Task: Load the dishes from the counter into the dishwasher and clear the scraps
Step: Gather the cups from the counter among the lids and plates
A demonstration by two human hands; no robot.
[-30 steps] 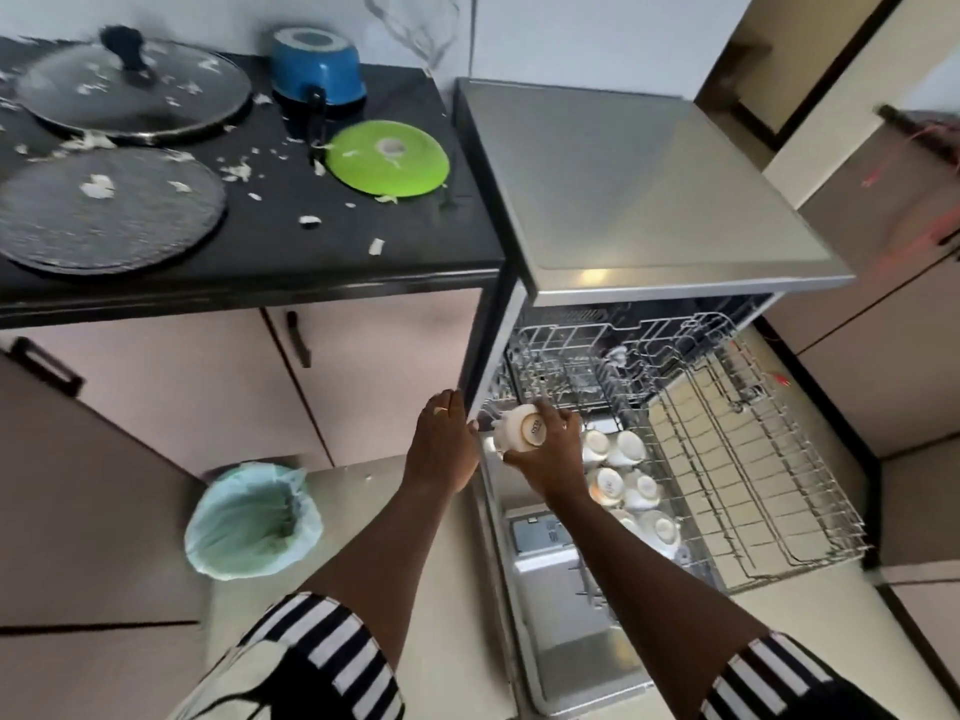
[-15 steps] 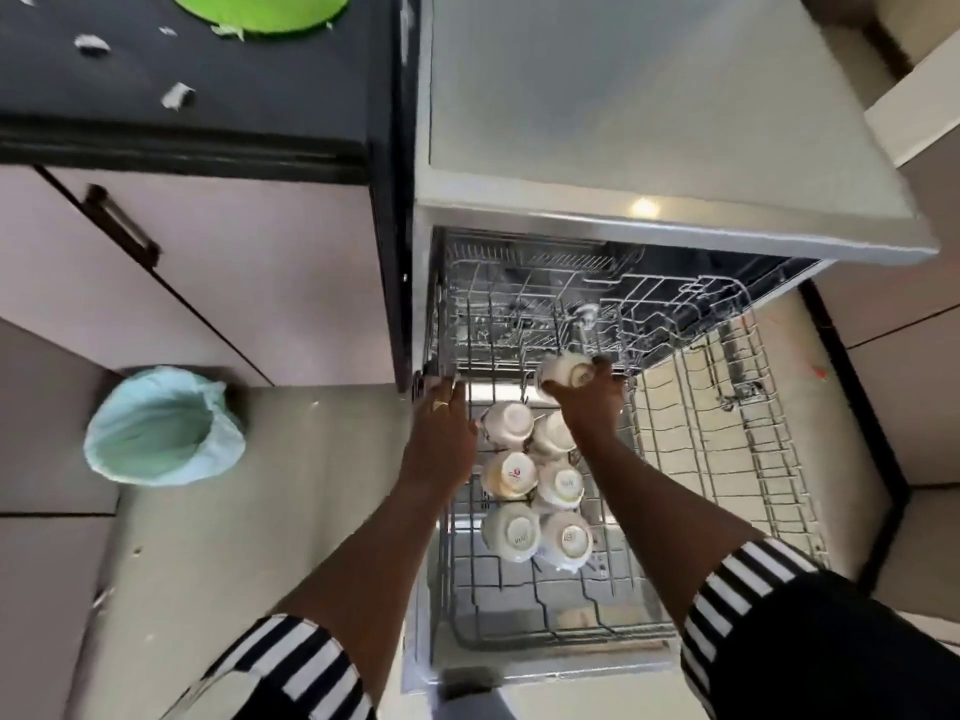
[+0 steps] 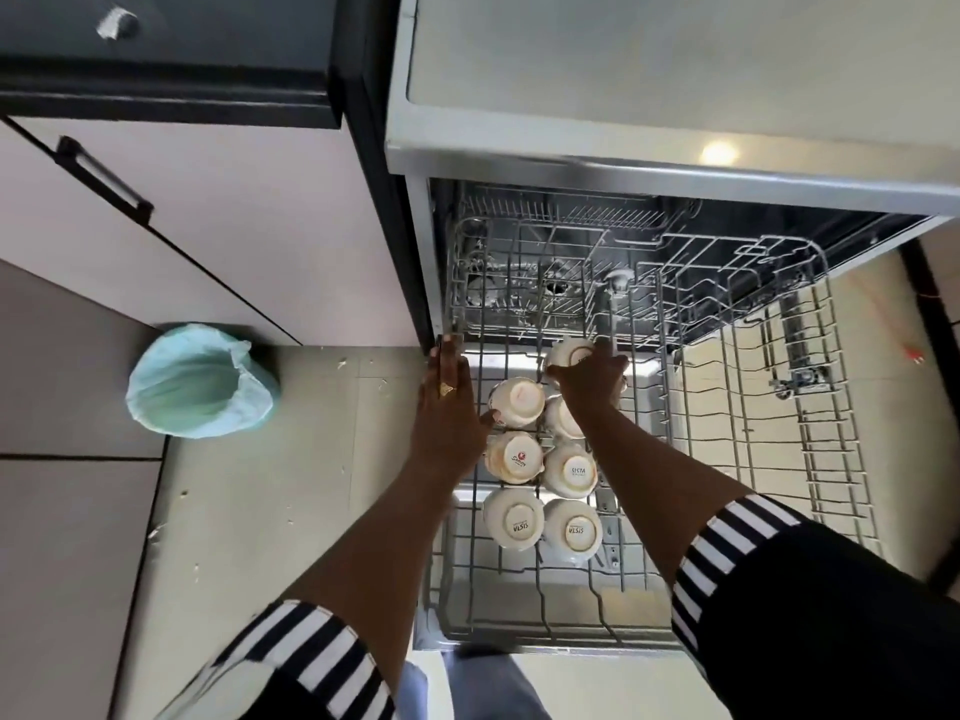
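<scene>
While the right hand (image 3: 589, 379) reaches over the pulled-out upper rack (image 3: 737, 459) of the dishwasher (image 3: 649, 163), its fingers are closed around a white cup (image 3: 569, 351) turned mouth-down, base facing up, held at the far end of the right-hand column of cups already seated there. The cup sits just beyond the hand, on the side toward the dishwasher tub, so the move that follows looks like a short lowering onto the wires directly past the cup (image 3: 563, 418) partly hidden under the wrist; the right hand is plainly the nearer one and the only one on the cup. The left hand (image 3: 449, 407), wearing a ring, lies flat with fingers extended along the rack's left edge, gripping nothing that I can make out, apparently steadying the rack. Six cups stand inverted in two columns running away from the person, touching or nearly touching their neighbours. Writing shows on several bases: the middle left cup (image 3: 514, 458) carries a red round logo over a red word that is too small to read with confidence; the middle right cup (image 3: 571, 470) reads "SISTA", and the two nearest cups (image 3: 514, 518) and (image 3: 573, 531) show the same word upside down. A bin lined with a pale green bag (image 3: 200, 381) stands on the floor (image 3: 270, 511) to the left, well apart from the rack, with small scraps scattered on the floor around it. One scrap (image 3: 115, 23) lies on the dark worktop (image 3: 171, 39) at top left.
</scene>
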